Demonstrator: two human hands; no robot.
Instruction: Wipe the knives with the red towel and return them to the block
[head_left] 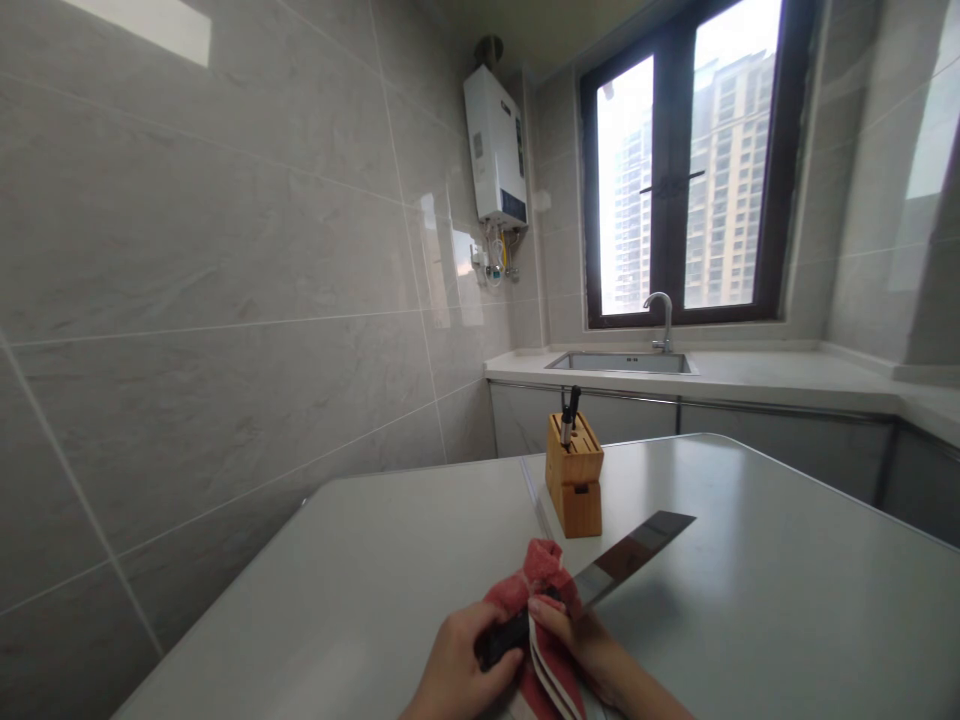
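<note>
Step in hand (head view): a black-handled kitchen knife with a broad metal blade point(637, 552) is apparently being wiped with a red-and-white cloth point(544, 565).
Left hand point(459, 662): wrapped around the knife's handle.
Right hand point(585, 645): closed on the cloth, near the blade's base.
Knife: held tilted above the glossy pale surface point(360, 570).
Next move: fingers kept off the edge would be called for.
Beyond: a light-brown wooden knife block point(574, 485) is stood upright.
Room: a metal sink point(622, 362) is set below a dark-framed, 2-pane window point(669, 240); a white boxy water heater point(495, 145) is wall-mounted.
</note>
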